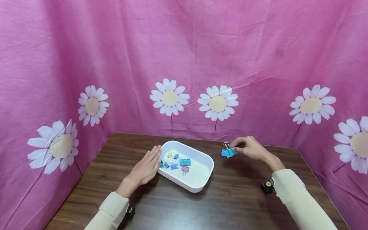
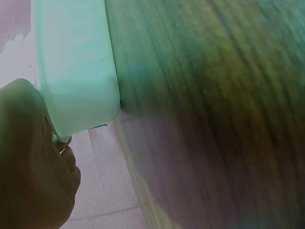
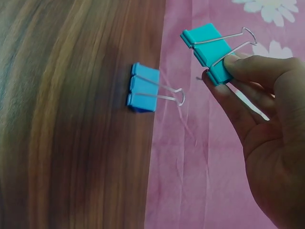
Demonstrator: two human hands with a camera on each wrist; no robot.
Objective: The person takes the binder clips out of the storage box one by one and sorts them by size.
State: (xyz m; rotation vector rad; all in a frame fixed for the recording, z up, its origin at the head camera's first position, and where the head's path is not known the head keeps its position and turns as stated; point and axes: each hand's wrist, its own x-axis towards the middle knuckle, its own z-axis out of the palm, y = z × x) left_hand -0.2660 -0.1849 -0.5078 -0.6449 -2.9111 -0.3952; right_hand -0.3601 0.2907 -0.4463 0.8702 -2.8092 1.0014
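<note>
A white tray point(image 1: 203, 177) sits mid-table with several coloured binder clips point(image 1: 185, 162) inside. My left hand point(image 1: 145, 167) lies flat with straight fingers against the tray's left wall point(image 2: 76, 71). My right hand point(image 1: 248, 147) is at the far side of the table, right of the tray, pinching a teal binder clip point(image 3: 209, 50) between thumb and fingers just above the surface. A blue binder clip point(image 3: 143, 88) lies on the table right beside it, by the far edge.
The wooden table point(image 1: 229, 209) is enclosed by a pink daisy-print cloth point(image 1: 187, 59) at the back and both sides. A small black device point(image 1: 266, 187) rides on my right wrist, another on the left point(image 1: 130, 210).
</note>
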